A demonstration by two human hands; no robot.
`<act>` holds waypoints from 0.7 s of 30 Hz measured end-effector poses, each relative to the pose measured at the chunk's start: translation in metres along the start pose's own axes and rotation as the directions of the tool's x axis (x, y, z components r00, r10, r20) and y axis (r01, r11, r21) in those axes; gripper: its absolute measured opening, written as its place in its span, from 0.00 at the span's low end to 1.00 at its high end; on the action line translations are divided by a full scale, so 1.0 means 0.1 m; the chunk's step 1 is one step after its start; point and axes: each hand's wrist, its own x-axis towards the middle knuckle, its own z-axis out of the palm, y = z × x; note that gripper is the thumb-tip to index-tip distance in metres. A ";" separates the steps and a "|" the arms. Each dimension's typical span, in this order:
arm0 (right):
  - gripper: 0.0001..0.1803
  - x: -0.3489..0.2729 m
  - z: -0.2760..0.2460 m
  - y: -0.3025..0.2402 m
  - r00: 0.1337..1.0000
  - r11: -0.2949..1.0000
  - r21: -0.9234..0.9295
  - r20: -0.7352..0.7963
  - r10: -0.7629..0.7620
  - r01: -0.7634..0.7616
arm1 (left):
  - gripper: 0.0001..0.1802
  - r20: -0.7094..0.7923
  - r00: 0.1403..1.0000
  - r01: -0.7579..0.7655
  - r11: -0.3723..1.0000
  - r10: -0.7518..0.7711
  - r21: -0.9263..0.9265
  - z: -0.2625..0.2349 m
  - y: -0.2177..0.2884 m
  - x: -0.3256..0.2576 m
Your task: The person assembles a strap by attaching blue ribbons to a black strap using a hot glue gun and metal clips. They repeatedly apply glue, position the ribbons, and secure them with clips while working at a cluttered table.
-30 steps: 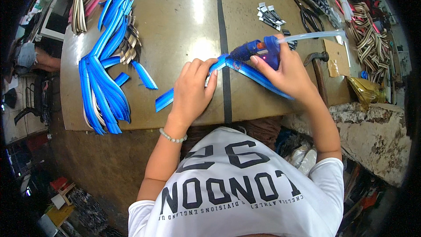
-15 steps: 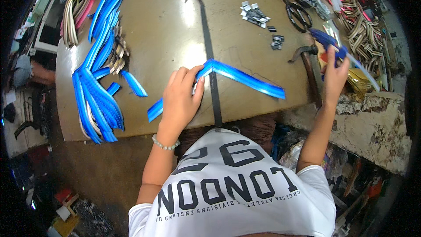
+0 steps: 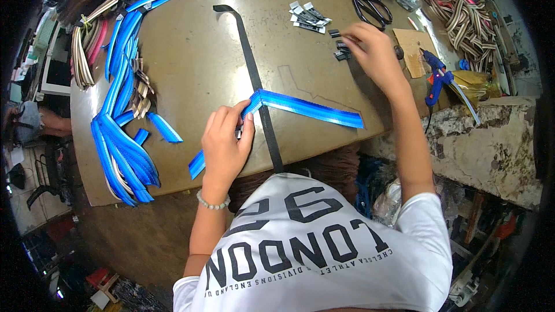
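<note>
My left hand (image 3: 227, 141) presses on a blue striped webbing strap (image 3: 312, 108), bent at an angle, its fingers closed on it near the bend. Under the bend runs a long black strip (image 3: 250, 60), its far end curled. Part of the strap's left arm is hidden beneath that hand. My right hand (image 3: 374, 52) reaches over the table with thumb and forefinger apart, fingertips beside some small black labels (image 3: 342, 52). Whether it touches one is hard to see. A blue glue gun (image 3: 437, 78) lies near the right edge, out of my hands.
Black scissors (image 3: 370, 8) lie beyond my right hand, near white-and-black labels (image 3: 309, 16). A cardboard piece (image 3: 415, 52) lies by the glue gun. Bundled blue straps (image 3: 124, 133) fill the left side; striped cords (image 3: 465, 23) are heaped at far right. My right forearm mostly hides a hammer.
My right hand has let go of the glue gun, now on the table, and moved left to the small black labels. My left hand still holds the strap. The view has shifted slightly.
</note>
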 end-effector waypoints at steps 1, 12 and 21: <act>0.07 0.12 0.11 0.11 0.993 0.993 -0.043 0.049 -0.108 0.110 | 0.11 -0.003 1.000 -0.001 1.000 0.001 -0.007 -0.01 0.00 0.00; 0.08 -0.03 0.00 -0.27 0.907 0.674 0.646 0.072 0.415 -0.360 | 0.10 -0.038 0.999 0.032 0.996 -0.035 -0.083 -0.03 0.04 -0.04; 0.17 -0.60 0.25 -1.20 0.932 0.759 0.651 0.271 -0.241 0.007 | 0.10 0.226 0.972 0.137 0.927 -0.059 -0.349 -0.28 0.32 -0.04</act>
